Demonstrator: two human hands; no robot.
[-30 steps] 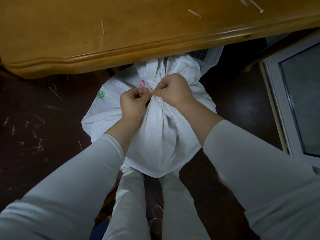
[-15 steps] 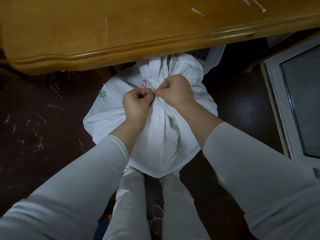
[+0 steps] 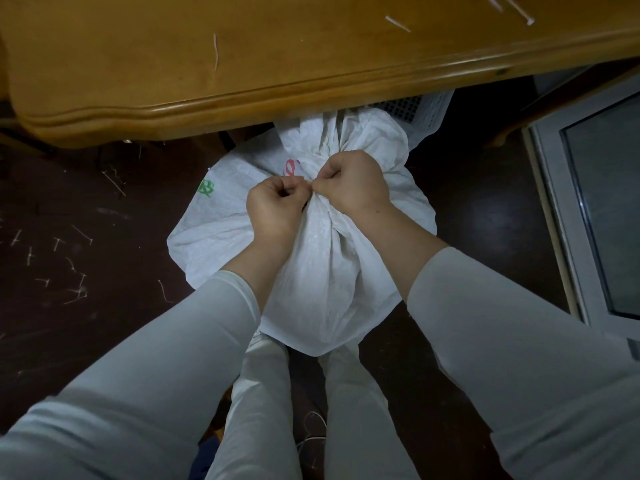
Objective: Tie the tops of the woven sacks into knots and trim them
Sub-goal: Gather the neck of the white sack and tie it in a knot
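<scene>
The left hand (image 3: 277, 206) and right hand (image 3: 353, 185) meet knuckle to knuckle, each curled tight on the gathered neck of the woven sack (image 3: 329, 282). The sack's bulk sits directly beneath them. Its loose top fans beyond the right hand, toward the table (image 3: 207, 109) edge.

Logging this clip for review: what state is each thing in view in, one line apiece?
woven sack: standing on the floor, bulging, top gathered into a neck; any knot is hidden by the hands.
left hand: fingers curled, pinching the gathered neck.
right hand: fingers curled, pinching the neck, against the left hand.
wooden table: overhangs the sack's far side.
cut strips: loose, scattered on table and floor.
</scene>
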